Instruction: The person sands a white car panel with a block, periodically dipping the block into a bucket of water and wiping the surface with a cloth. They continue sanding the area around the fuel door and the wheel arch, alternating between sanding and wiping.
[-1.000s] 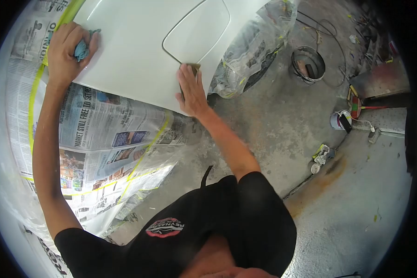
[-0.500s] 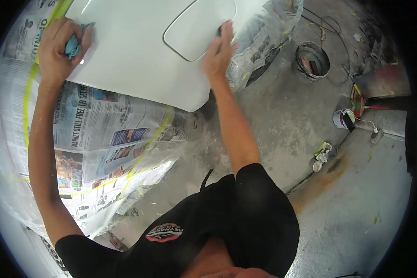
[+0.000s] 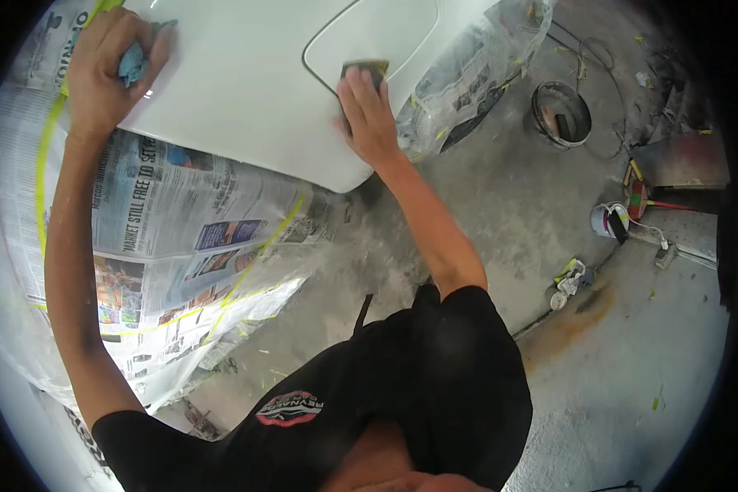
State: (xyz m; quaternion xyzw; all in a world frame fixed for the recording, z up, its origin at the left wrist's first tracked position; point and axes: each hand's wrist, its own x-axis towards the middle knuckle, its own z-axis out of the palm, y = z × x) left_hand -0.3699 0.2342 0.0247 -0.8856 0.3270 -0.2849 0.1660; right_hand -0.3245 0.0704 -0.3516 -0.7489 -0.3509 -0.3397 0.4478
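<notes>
While right hand (image 3: pixel 367 115) presses sanding pad (image 3: pixel 366 70) flat-fingered on white panel (image 3: pixel 246 90), left hand (image 3: pixel 107 70) clamps blue rag (image 3: pixel 131 61); masking newspaper (image 3: pixel 180 238) surrounds, paint can (image 3: pixel 607 220) sits well apart on floor.

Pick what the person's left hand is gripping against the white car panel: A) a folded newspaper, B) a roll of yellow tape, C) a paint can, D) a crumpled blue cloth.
D: the left hand is closed around a crumpled blue cloth on the white panel, while the right hand presses a dark sanding pad near the fuel door outline.
</notes>
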